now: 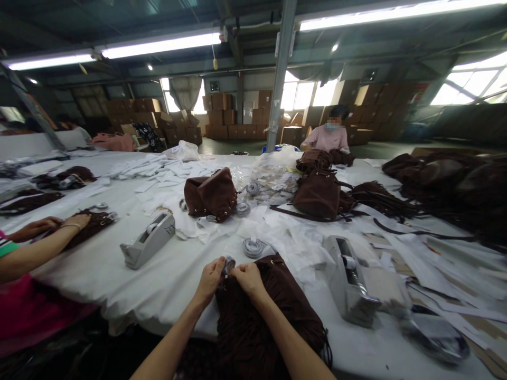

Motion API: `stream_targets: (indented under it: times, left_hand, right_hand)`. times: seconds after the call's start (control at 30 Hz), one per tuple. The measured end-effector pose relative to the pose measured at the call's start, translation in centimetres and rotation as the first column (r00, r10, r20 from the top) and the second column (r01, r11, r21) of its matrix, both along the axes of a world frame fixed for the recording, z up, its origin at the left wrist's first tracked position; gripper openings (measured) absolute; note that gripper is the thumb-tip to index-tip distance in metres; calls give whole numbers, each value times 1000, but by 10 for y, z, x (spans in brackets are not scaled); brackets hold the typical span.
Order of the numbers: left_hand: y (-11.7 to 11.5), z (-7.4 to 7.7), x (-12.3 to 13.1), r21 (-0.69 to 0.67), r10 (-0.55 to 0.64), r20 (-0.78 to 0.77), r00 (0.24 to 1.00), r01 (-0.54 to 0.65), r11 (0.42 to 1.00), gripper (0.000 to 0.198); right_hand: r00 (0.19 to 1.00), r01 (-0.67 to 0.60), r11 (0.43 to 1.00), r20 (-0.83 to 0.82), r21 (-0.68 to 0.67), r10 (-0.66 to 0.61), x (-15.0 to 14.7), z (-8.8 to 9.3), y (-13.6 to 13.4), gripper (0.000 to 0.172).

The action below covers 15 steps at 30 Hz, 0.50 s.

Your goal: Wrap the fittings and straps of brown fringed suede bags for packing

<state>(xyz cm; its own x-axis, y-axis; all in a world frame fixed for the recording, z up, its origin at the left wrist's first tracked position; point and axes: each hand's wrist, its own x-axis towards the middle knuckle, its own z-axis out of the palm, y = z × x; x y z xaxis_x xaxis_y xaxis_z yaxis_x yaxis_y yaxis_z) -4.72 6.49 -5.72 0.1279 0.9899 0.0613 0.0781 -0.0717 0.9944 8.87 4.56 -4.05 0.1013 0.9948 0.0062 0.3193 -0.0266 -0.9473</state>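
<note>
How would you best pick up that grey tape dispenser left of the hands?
Probably from above, fingers across the two long flat sides of the grey tape dispenser near its middle; its body is narrow and lies free on the white table.

**Bare forearms, bare hands**

The person is showing two bare forearms, running slim and long from the lower edge. The left hand (209, 282) and right hand (249, 278) are going bare too; any sleeve is lying out of view.
</note>
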Motion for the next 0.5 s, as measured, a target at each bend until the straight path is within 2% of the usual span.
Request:
stream_targets:
  times: [0.1, 0.33, 0.5]
  left_hand:
    - [-1, 4, 3, 114, 20, -96, 995, -9, 993, 47]
    - [-2, 5, 13, 237, 81, -204, 976, -31, 971, 35]
    - [-7, 6, 17, 323, 102, -255, 962, -14, 946, 32]
  right_hand:
    - [998, 59, 998, 35, 8, -59, 1, 1, -2, 27]
    - [968, 214, 971, 112, 111, -226, -5, 3, -12, 30]
    - [970, 216, 970, 84, 116, -226, 3, -3, -12, 25]
